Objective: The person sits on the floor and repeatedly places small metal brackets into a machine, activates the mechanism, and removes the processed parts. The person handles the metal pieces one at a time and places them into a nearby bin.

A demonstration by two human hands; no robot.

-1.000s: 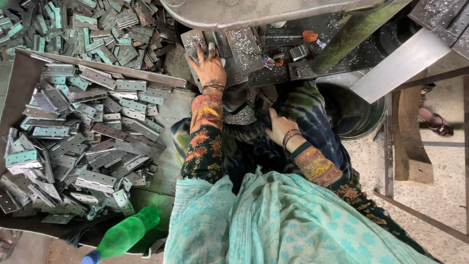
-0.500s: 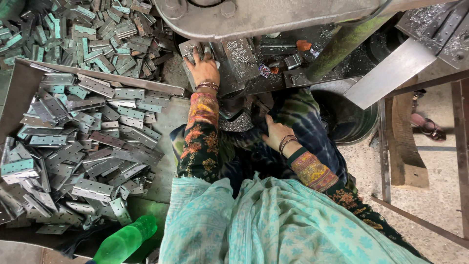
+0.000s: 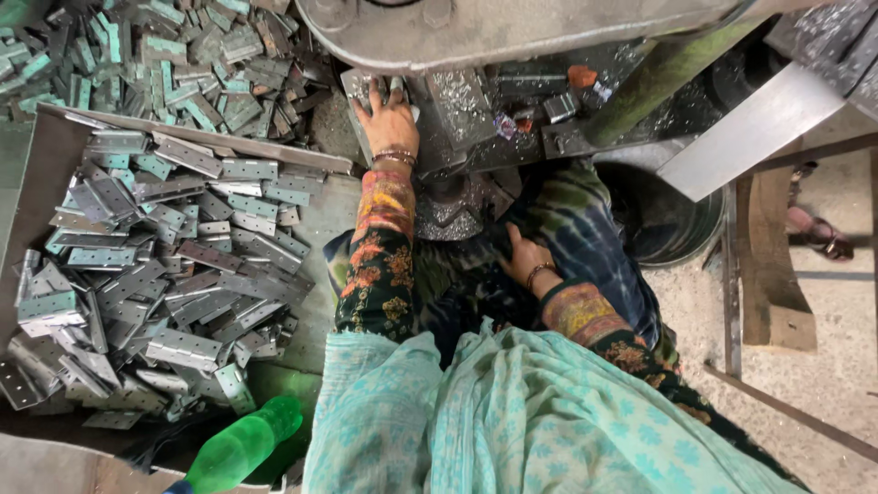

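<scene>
My left hand (image 3: 389,119) reaches forward under the grey machine body (image 3: 512,32) and presses flat on a small metal plate (image 3: 359,91) lying on the press bed; its fingertips are partly hidden by the machine. My right hand (image 3: 523,256) rests on the dark patterned cloth over my lap, fingers loosely spread, with nothing visible in it. Bangles sit on both wrists. Metal shavings (image 3: 457,96) lie on the bed beside the left hand.
A tray (image 3: 27,155) on the left holds several grey metal hinges (image 3: 174,265). Another heap of hinges (image 3: 165,46) lies behind it. A green plastic bottle (image 3: 242,448) lies at the lower left. A wooden frame (image 3: 764,293) and another person's foot (image 3: 819,238) are at the right.
My left hand has pushed slightly further in under the machine with the plate. My right hand stays on my lap.
</scene>
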